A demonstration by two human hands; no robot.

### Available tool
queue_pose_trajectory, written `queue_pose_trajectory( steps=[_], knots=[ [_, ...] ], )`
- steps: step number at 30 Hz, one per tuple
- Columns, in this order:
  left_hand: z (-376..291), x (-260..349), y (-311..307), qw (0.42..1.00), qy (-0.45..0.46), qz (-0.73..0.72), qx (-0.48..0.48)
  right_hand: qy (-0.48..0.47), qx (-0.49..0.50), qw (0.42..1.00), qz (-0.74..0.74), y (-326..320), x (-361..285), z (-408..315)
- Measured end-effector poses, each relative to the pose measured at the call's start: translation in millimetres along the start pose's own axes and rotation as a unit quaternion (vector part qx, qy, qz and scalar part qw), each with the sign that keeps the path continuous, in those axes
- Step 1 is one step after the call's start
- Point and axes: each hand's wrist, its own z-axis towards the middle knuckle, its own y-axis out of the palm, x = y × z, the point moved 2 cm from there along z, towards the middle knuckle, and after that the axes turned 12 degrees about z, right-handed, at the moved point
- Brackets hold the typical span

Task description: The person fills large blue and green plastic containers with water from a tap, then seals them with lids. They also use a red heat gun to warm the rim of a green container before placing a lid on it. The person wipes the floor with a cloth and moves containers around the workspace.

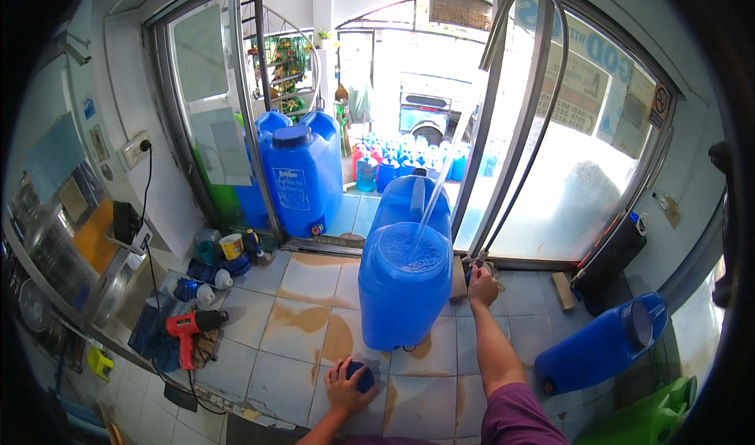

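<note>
A blue plastic water jug (401, 303) stands upright on the tiled ledge, its wide mouth uncovered. From a bent pipe (510, 2) above, a stream of water (439, 191) falls into the mouth, where the water surface is bubbly. My right hand (483, 287) is closed around a valve (479, 262) at the foot of the pipe, by the door track. Below and left of the jug, my left hand (348, 386) grips a round dark blue cap (361, 378) at the tiles.
A red heat gun (191, 330), bottles (203, 274) and tubs lie at the left. Another blue jug (596, 344) leans at the right beside a green container (643, 415). Large blue jugs (301, 179) stand by the doorway; several bottles (389, 170) are outside.
</note>
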Motion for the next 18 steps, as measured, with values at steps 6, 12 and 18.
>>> queue_pose_trajectory(
  steps=[6, 12, 18],
  knots=[
    [0, 4, -2, 1.0, -0.001, 0.028, 0.002, 0.012, 0.026, 0.999, 0.037, 2, 0, -5],
    [-2, -1, -4, 1.0, 0.004, 0.013, -0.011, 0.059, 0.028, 0.996, 0.067, 6, 2, -10],
    [41, -16, -18, 0.916, -0.178, -0.353, 0.069, 0.122, 0.056, 0.987, 0.093, 14, 7, -15]
  ],
)
